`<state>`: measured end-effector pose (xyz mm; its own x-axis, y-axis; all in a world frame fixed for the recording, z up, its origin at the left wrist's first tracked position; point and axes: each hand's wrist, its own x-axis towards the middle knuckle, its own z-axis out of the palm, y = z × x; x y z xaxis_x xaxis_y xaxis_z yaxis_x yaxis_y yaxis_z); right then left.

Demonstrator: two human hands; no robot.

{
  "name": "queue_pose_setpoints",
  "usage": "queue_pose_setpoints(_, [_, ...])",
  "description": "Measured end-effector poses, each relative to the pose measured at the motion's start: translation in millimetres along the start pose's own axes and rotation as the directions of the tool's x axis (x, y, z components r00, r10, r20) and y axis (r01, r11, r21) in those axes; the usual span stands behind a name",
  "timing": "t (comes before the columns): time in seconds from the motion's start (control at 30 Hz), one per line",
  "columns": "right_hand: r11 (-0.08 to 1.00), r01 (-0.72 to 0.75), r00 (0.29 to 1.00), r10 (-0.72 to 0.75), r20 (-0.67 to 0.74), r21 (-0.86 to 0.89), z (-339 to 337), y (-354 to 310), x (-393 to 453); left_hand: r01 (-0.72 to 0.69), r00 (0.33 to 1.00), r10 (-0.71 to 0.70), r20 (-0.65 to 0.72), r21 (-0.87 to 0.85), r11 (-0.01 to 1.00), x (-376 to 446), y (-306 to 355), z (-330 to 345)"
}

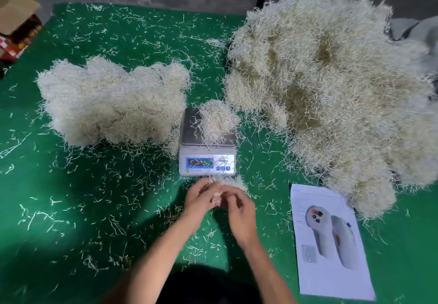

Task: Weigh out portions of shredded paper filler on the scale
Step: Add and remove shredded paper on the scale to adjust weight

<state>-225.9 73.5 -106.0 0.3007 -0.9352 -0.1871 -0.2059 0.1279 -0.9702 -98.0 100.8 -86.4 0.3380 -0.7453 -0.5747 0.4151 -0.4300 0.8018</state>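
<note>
Near the front edge of the scale (207, 147), both hands meet over the green table (94, 209). Left hand (200, 197) and right hand (239, 211) are touching, w/ a tiny bit of shredded paper (216, 198) pinched between the fingertips. It's blurry, so I can't tell which fingers do the pinching, but both look curled round that little tuft. A small clump of paper (216, 123) sits on the scale's metal plate, more on the right side, w/ a few bits hanging over the front. The screen (199, 162) is lit, but the numbers are too fuzzy to read. The scale is straight ahead of the hands, just on the far side of them, so the next move is prob. a short reach away from the body to drop the tuft on, or else to toss it aside. Both hands are about as close to the plate; the right one is a bit nearer the clump. The tuft has no clear long way, it's just a fluffy wad. The big pile (331, 90) lies to the right, nearer the right hand, so more paper likely comes from there. A smaller pile (113, 100) lies left of the scale, touching its side, maybe done portions. A printed sheet (331, 242) lies near right, and a cardboard box (16, 19) is far left.
</note>
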Motion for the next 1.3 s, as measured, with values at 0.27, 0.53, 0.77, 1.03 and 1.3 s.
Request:
queue_pose_setpoints(0.27, [0.939, -0.329, 0.937, 0.311, 0.157, 0.1, -3, -24, 26, 0.053, 0.996, -0.074, -0.057, -0.307, 0.95, 4, 14, -28])
queue_pose_setpoints(0.53, [0.989, -0.143, 0.969, 0.145, 0.198, -0.024, 21, -70, 46, 0.017, 0.996, -0.001, 0.088, -0.174, 0.985, -3, 32, -47])
queue_pose_setpoints(0.77, [0.981, -0.131, 0.92, 0.174, 0.35, -0.141, 21, -108, 71, -0.121, 0.984, 0.111, -0.137, -0.064, 0.991, 11, 36, -59])
queue_pose_setpoints(1.03, [0.969, -0.235, 0.962, 0.222, 0.162, 0.07, 0, -144, 128, -0.147, 0.982, 0.1, -0.161, -0.308, 0.94, 3, 43, -76])
queue_pose_setpoints(1.3, [0.981, 0.027, 0.983, 0.008, 0.182, -0.191, 4, -209, 165, -0.188, 0.965, 0.087, -0.247, -0.423, 0.886, 13, 44, -102])
